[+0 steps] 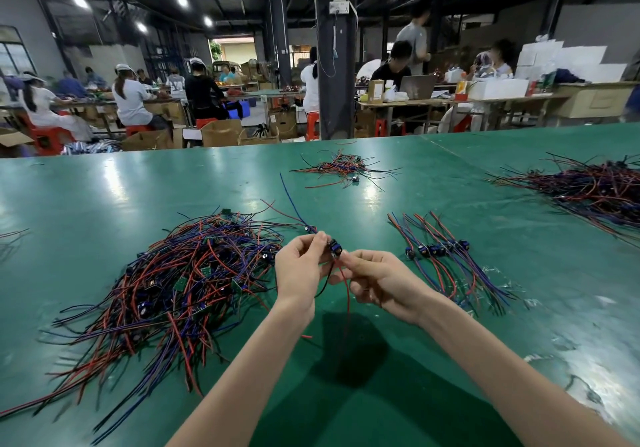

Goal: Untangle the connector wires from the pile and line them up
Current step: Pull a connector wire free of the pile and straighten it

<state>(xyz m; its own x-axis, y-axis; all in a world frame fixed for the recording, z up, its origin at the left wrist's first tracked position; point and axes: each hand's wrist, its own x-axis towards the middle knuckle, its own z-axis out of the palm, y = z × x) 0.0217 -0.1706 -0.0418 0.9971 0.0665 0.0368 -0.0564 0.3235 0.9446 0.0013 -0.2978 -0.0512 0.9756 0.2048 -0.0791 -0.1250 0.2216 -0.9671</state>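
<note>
A big tangled pile of red, blue and black connector wires [173,283] lies on the green table [104,186] to my left. Raised above the table's middle, my left hand [299,268] and my right hand [375,280] both pinch one connector wire [335,248]. Its dark blue connector sits between my fingertips, and its red and black leads hang down between my wrists. A blue lead runs up and away from my left fingers. To the right, several wires lie side by side in a row [446,256], their connectors lined up.
A small wire heap [341,167] lies further back at the centre, and a large one [595,193] at the far right. A few wire ends reach in at the left edge. Beyond the table's far edge, people sit at workbenches among cardboard boxes and red stools.
</note>
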